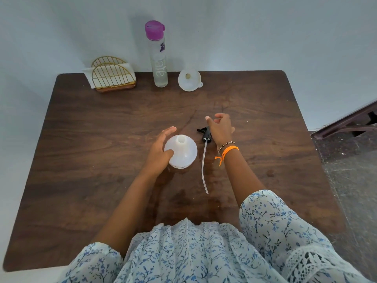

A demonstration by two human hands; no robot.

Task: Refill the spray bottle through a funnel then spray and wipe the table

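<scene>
**A:** Start at the far left. What's parked back there?

**B:** A gold wire napkin holder (113, 75) against the wall, with white napkins in it, probably kept for the wiping at the end. Just right of it stands a tall clear water bottle (158, 56) with its purple cap on, so nothing has been poured yet. Next along is the white funnel (189, 80), resting mouth-up on the worktop (85, 139), well apart from the hands.

**A:** And nearer the person?

**B:** The left hand (161, 152) lies against the left side of the spray bottle (181, 151), fingers nearly straight, thumb on its shoulder: steadying it more than gripping. The bottle stands upright in the middle with its neck open, ready to take the funnel.

**A:** The head is off, then?

**B:** Yes. The black spray head (204, 134) lies on the worktop just right of the bottle, its dip tube trailing toward the person, clear of the open neck.

**A:** The right hand?

**B:** The right hand (220, 127) hovers above the spray head, fingers loosely spread and holding nothing. It may be touching the trigger piece; from this angle I can't be sure. The funnel looks the sensible next reach.
</scene>
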